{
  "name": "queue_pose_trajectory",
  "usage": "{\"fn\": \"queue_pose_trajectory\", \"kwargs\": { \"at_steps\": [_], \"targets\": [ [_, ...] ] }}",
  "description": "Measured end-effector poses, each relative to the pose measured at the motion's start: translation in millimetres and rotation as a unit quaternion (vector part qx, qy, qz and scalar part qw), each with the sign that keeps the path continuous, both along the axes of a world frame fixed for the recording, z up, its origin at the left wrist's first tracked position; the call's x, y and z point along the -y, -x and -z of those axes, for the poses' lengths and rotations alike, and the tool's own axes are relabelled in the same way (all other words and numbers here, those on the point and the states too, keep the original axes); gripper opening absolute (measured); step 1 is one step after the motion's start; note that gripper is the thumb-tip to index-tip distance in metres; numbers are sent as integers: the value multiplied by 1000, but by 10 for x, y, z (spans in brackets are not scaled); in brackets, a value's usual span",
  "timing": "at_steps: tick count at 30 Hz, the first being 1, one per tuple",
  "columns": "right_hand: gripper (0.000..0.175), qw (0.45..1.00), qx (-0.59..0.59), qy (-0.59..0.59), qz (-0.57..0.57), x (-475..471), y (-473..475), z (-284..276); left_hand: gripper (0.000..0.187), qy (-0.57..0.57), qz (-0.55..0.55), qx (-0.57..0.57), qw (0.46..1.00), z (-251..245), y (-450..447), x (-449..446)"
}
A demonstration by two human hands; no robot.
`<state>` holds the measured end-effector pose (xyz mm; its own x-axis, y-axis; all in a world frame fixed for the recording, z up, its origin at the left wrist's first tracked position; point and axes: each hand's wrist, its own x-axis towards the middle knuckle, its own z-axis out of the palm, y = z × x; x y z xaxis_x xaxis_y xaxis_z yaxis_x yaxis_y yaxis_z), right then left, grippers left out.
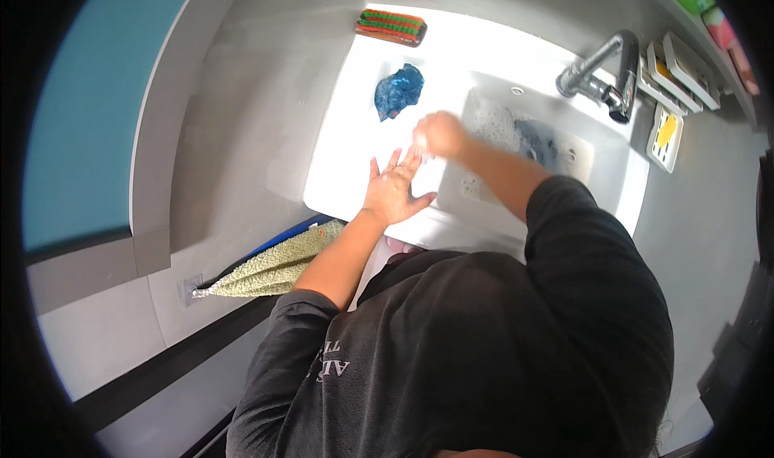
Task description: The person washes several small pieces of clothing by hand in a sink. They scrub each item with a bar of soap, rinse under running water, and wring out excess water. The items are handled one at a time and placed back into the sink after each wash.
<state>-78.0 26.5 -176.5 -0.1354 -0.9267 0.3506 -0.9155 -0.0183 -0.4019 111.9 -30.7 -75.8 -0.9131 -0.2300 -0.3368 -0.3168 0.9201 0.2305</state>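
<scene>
My left hand point(396, 186) rests palm down with fingers spread on the white sink's ledge point(338, 161), its skin wet or soapy. Just beyond its fingertips is my right hand point(440, 134), blurred and curled; glare hides whether it grips anything. A wet blue cloth point(399, 92) lies bunched on the ledge above my hands. In the basin, sudsy water point(493, 119) surrounds a dark blue-grey cloth point(537, 140), partly under the surface.
A chrome faucet point(595, 74) stands at the basin's far right. A red and green striped brush or scrubber point(392, 25) sits on the far left corner. White soap dishes point(683, 71) hang at right, one holding a yellow bar point(667, 131). A pale green towel point(272, 267) hangs at left.
</scene>
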Motion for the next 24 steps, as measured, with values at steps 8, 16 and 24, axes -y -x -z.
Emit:
{"fn": "queue_pose_trajectory", "kwargs": {
  "at_steps": [8,16,24],
  "targets": [
    [16,994,21,-61,86,-53,-112,-201,79,2,5,-27,1000,29,55,38],
    [18,988,11,-49,144,-22,-155,-114,70,6,24,34,999,11,58,76],
    [38,971,190,86,118,-251,-539,-208,43,-61,31,23,997,319,34,318]
  ]
}}
